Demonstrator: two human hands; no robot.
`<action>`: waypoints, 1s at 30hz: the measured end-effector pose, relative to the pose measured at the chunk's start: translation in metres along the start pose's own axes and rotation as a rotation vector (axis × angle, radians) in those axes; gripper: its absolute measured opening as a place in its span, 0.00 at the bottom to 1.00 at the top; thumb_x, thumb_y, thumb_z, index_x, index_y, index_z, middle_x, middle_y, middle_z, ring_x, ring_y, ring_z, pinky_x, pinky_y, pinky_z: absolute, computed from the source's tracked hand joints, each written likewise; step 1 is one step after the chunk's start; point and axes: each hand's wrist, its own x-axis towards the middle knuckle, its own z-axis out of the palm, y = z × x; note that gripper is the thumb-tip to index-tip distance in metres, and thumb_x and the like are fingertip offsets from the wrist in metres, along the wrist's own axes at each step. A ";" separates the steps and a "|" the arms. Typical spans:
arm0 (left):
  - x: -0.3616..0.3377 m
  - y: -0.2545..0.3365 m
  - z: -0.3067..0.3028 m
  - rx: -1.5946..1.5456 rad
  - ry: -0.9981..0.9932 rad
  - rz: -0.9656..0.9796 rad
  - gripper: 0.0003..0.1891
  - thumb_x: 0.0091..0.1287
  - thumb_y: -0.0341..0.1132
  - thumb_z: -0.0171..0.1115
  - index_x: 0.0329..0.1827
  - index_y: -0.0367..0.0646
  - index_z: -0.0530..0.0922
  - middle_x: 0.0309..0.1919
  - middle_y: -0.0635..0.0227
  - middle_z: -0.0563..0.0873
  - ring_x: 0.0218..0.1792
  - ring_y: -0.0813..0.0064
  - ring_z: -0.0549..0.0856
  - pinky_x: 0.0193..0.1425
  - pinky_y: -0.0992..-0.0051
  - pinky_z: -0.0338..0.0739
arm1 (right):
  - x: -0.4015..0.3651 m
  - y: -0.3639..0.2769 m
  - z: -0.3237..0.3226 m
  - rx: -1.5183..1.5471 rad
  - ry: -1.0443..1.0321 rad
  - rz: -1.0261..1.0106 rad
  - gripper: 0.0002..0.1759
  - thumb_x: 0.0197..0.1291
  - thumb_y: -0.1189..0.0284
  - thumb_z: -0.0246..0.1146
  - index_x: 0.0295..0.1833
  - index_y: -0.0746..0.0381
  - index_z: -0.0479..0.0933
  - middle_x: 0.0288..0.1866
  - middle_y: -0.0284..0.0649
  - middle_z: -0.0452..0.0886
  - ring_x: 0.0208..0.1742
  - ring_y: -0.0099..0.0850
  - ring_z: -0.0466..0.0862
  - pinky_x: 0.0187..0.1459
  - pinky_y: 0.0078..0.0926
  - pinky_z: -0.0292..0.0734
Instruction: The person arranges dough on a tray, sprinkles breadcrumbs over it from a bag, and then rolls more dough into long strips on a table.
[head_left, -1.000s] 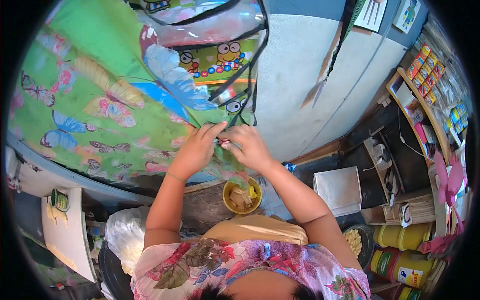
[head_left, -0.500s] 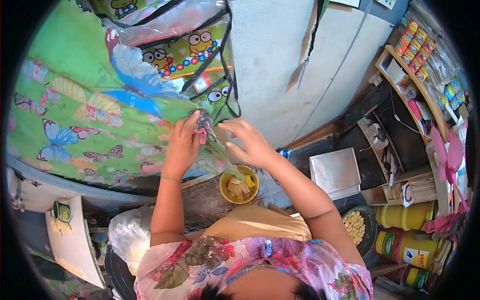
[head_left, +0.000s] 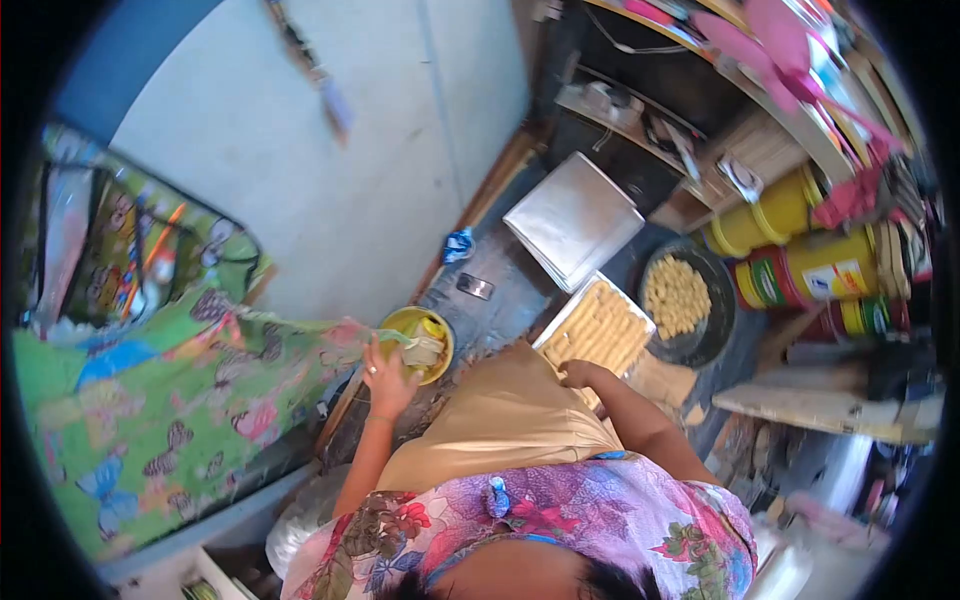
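Note:
My left hand [head_left: 388,378], with a ring on one finger, is raised with its fingers apart. It is beside a yellow bucket [head_left: 447,365] that has crumpled wrappers inside. The narrow end of a green butterfly-print curtain [head_left: 230,400] reaches its fingertips. My right hand [head_left: 578,374] is low beside my knee, at the near edge of a tray [head_left: 545,338] lined with rows of pale rolls [head_left: 600,328]. Shade and blur hide its fingers, so I cannot tell what they grip.
Right of the tray, a dark round basin [head_left: 722,325] holds dough pieces [head_left: 677,295]. Flat metal trays [head_left: 575,220] lie beyond it. Yellow tubs [head_left: 770,215], a shelf and a pink fan [head_left: 790,60] line the right side. A blue wrapper [head_left: 458,245] lies by the white wall.
My view has swung right and down. Both hands have left the gathered curtain and hair clip area; the left has dropped beside the bucket, the right has moved to the tray of rolls.

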 end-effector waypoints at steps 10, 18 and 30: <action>-0.001 -0.053 0.221 -0.109 -0.793 -0.095 0.33 0.65 0.62 0.52 0.57 0.41 0.80 0.54 0.46 0.83 0.60 0.52 0.80 0.67 0.53 0.67 | -0.105 0.095 0.153 0.626 -0.241 0.367 0.35 0.59 0.45 0.56 0.61 0.62 0.77 0.57 0.47 0.82 0.55 0.36 0.82 0.56 0.42 0.75; -0.006 0.013 0.228 -0.226 -1.004 -0.007 0.13 0.65 0.37 0.52 0.40 0.38 0.83 0.36 0.54 0.86 0.37 0.59 0.86 0.43 0.60 0.81 | -0.106 0.116 0.253 0.805 0.121 0.173 0.27 0.60 0.53 0.58 0.58 0.59 0.79 0.51 0.44 0.83 0.51 0.37 0.83 0.49 0.41 0.78; 0.047 0.052 0.240 -0.125 -1.121 -0.100 0.22 0.67 0.47 0.58 0.52 0.34 0.79 0.43 0.57 0.85 0.42 0.64 0.85 0.48 0.67 0.80 | -0.130 0.096 0.243 1.468 0.744 0.274 0.21 0.62 0.59 0.54 0.46 0.65 0.81 0.41 0.47 0.85 0.39 0.36 0.83 0.47 0.40 0.77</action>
